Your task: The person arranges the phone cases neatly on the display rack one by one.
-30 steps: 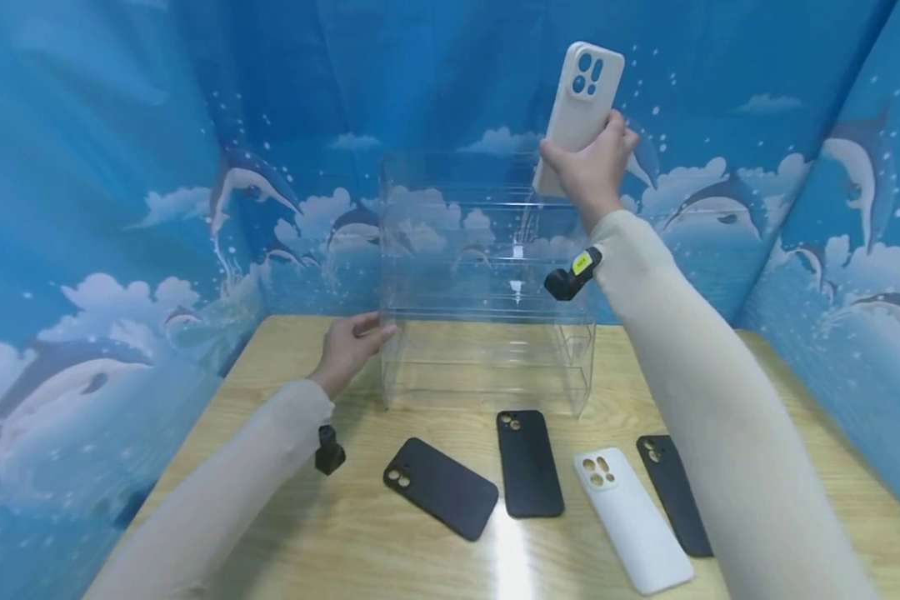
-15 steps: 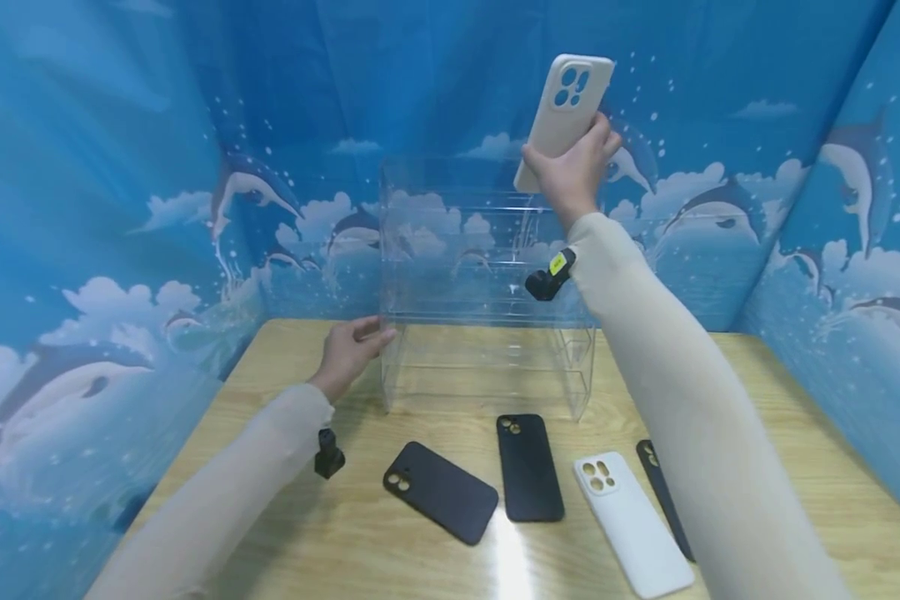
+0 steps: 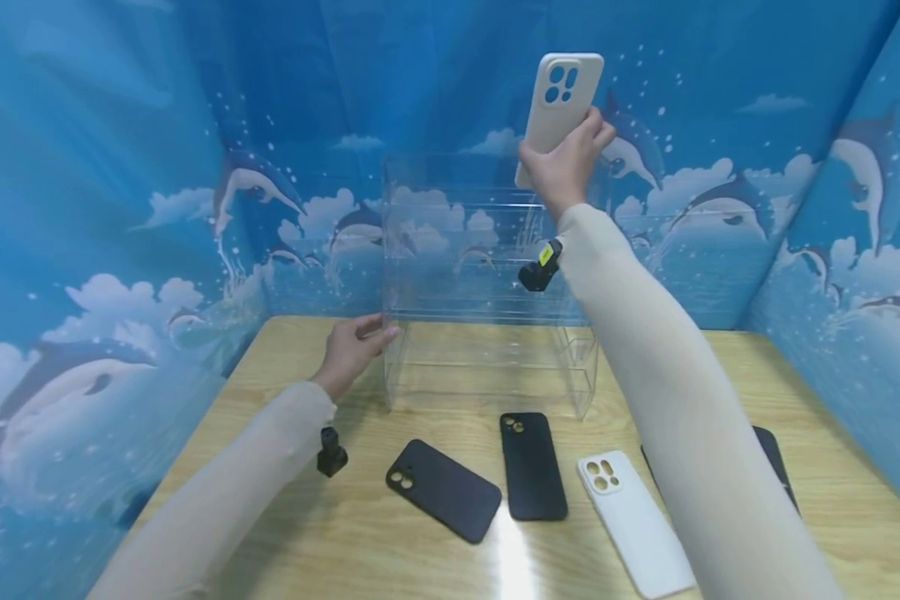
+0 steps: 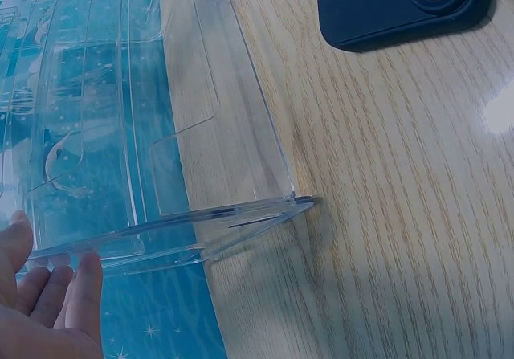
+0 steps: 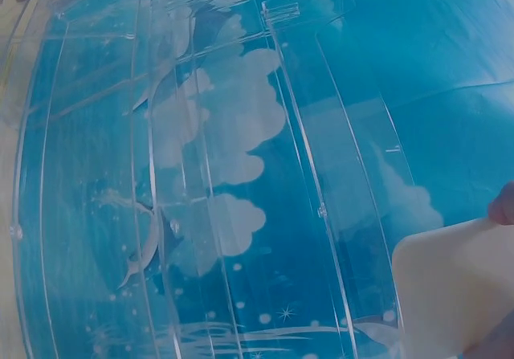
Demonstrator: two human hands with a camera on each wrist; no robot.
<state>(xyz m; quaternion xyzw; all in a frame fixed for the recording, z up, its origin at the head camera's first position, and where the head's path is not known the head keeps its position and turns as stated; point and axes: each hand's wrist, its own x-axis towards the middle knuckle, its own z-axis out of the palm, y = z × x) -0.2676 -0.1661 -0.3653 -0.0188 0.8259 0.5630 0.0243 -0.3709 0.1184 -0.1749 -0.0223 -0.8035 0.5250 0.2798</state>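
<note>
In the head view, my right hand (image 3: 566, 165) grips the lower part of a white phone case (image 3: 558, 104), its camera cutouts at the top. It holds the case up over the top right of a clear acrylic display rack (image 3: 487, 367). The right wrist view shows the case's rounded corner (image 5: 422, 271) beside the rack's top tier. My left hand (image 3: 351, 350) holds the rack's left side panel. In the left wrist view, thumb (image 4: 18, 242) and fingers (image 4: 80, 295) lie on either side of the panel's edge.
On the wooden table (image 3: 300, 533) lie a tilted black phone case (image 3: 446, 492), an upright-facing black one (image 3: 534, 467) and a white one (image 3: 633, 521). Another black case (image 3: 776, 458) is partly hidden under my right sleeve. A blue dolphin-print curtain (image 3: 307, 83) surrounds the table.
My right hand has moved left with the white phone case, over the rack's right part, and the case stands a little more upright. My left hand has stayed on the rack.
</note>
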